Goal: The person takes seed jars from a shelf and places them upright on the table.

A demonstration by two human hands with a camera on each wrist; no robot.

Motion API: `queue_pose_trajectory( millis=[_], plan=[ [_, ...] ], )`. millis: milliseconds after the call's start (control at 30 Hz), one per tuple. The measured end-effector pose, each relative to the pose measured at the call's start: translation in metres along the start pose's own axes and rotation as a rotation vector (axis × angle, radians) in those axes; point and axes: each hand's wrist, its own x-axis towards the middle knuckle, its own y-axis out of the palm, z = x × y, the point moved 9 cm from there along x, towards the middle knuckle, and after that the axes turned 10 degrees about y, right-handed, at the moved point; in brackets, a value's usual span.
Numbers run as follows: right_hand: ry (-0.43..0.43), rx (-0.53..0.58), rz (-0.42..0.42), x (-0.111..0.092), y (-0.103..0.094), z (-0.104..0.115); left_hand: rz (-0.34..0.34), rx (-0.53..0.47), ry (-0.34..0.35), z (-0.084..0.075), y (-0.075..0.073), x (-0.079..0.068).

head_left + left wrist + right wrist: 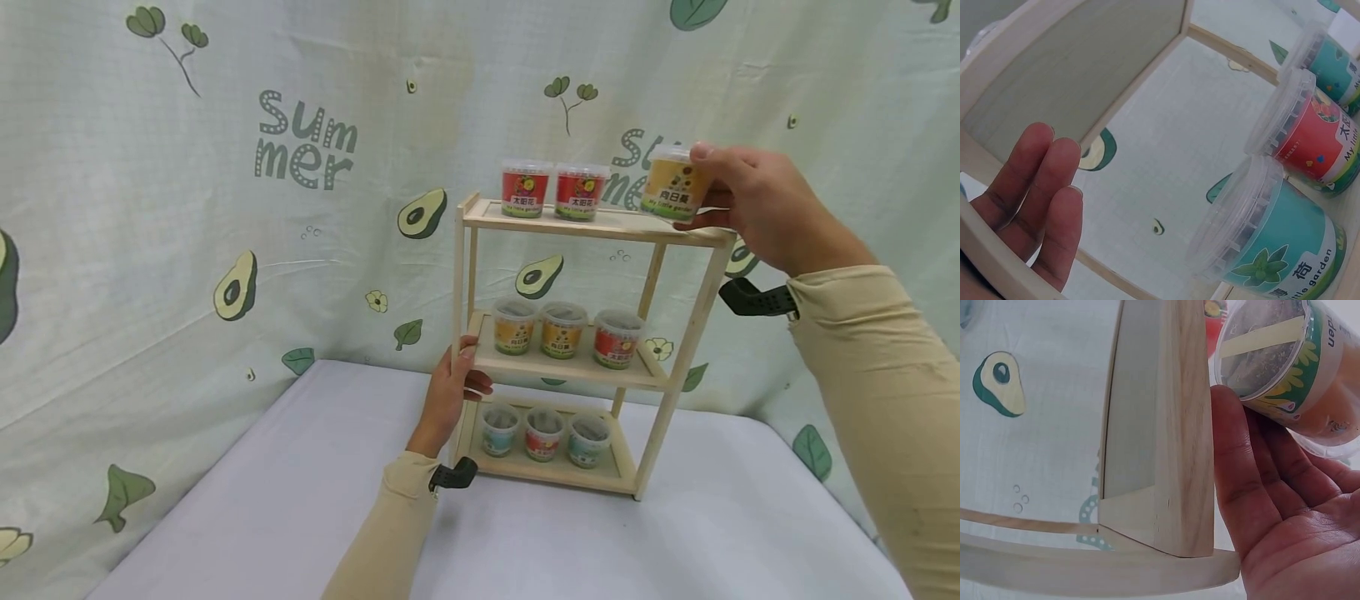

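Observation:
A small wooden three-tier shelf (684, 371) stands on the table. My left hand (442, 398) grips its left post near the middle tier; in the left wrist view several fingers (1063, 212) curl past the wood. My right hand (776, 204) holds a yellow-labelled lidded plastic cup (670, 185), slightly tilted, at the top tier's right end. Its underside appears in the right wrist view, beside the shelf's edge; from the head view I cannot tell if it touches the board. Two red-labelled cups (524, 192) stand at the top tier's left.
The middle tier carries two yellow-labelled cups (562, 332) and a red one (617, 340). Below, a red cup (543, 435) stands between two teal ones (588, 442). A white cloth (300, 500) covers the table; a printed curtain (360, 75) hangs close behind.

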Motion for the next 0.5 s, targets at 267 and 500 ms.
queue_pose_trajectory(
  millis=[267, 500],
  plan=[
    [-0.027, 0.069, 0.031, -0.007, 0.004, 0.000, 0.005, -0.004, -0.010, 0.002, 0.000, 0.000],
    [-0.079, 0.165, 0.074, -0.016, 0.013, 0.003, 0.002, -0.005, -0.009, 0.001, -0.001, 0.001]
  ],
)
